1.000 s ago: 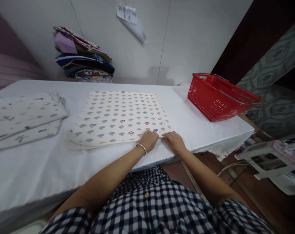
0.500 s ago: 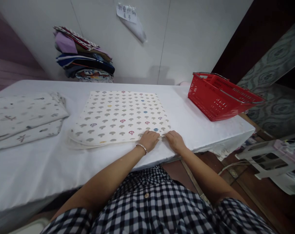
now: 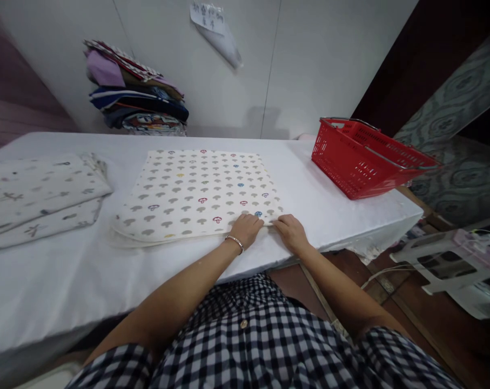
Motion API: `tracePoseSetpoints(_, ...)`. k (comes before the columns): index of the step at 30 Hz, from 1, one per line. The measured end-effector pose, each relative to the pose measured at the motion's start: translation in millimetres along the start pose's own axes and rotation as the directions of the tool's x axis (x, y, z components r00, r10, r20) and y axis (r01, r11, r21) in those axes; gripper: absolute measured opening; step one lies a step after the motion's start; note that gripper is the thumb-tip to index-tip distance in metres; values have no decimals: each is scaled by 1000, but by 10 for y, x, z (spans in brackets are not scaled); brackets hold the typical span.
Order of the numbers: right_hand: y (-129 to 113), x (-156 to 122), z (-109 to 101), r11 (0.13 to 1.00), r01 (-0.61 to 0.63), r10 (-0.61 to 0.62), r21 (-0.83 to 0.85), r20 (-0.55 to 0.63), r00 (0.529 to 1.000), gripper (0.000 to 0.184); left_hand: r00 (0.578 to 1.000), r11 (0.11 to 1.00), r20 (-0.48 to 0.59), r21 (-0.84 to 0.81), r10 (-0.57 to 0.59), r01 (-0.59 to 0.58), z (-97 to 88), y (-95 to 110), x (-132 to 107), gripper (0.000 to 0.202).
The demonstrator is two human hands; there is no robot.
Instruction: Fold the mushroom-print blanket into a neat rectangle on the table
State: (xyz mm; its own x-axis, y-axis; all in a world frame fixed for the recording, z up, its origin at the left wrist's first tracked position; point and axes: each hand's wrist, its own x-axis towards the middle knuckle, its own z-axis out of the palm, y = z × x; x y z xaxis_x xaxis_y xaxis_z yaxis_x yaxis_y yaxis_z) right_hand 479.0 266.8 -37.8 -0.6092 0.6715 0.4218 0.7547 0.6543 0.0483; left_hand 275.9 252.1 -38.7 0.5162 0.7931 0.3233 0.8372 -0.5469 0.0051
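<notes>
A cream cloth (image 3: 204, 189) printed with grey mushrooms and a few coloured ones lies folded flat in layers on the white-covered table (image 3: 143, 281). My left hand (image 3: 247, 229), with a bracelet at the wrist, is closed on the cloth's near edge, towards its right end. Just to the right, my right hand (image 3: 291, 232) pinches the near right corner of the same cloth. A short stretch of edge shows between the two hands. The fingertips are partly hidden from above. At the near left corner, the layers lie rounded and slightly apart.
Another folded cream cloth (image 3: 46, 194) with a plant-like print lies at the left. A stack of folded fabrics (image 3: 137, 92) stands at the back against the wall. At the right end of the table sits a red basket (image 3: 366, 162). A white plastic stool (image 3: 443, 259) stands beyond it.
Both hands keep hold of the cloth's near edge, with small shifts of the fingers. The view has tilted very slightly; the cloth lies nearly as before.
</notes>
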Motion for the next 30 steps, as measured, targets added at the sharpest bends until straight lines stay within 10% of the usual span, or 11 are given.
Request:
tracePoseSetpoints(10, 6, 7, 21, 1000, 17, -17, -2, 65, 998, 19, 980, 984, 88, -3, 179, -180, -43, -59, -14, 22)
tracePoseSetpoints(30, 41, 12, 11, 995, 95, -99, 40, 131, 986, 18, 996, 993, 89, -115, 3, 7, -59, 26, 52, 21)
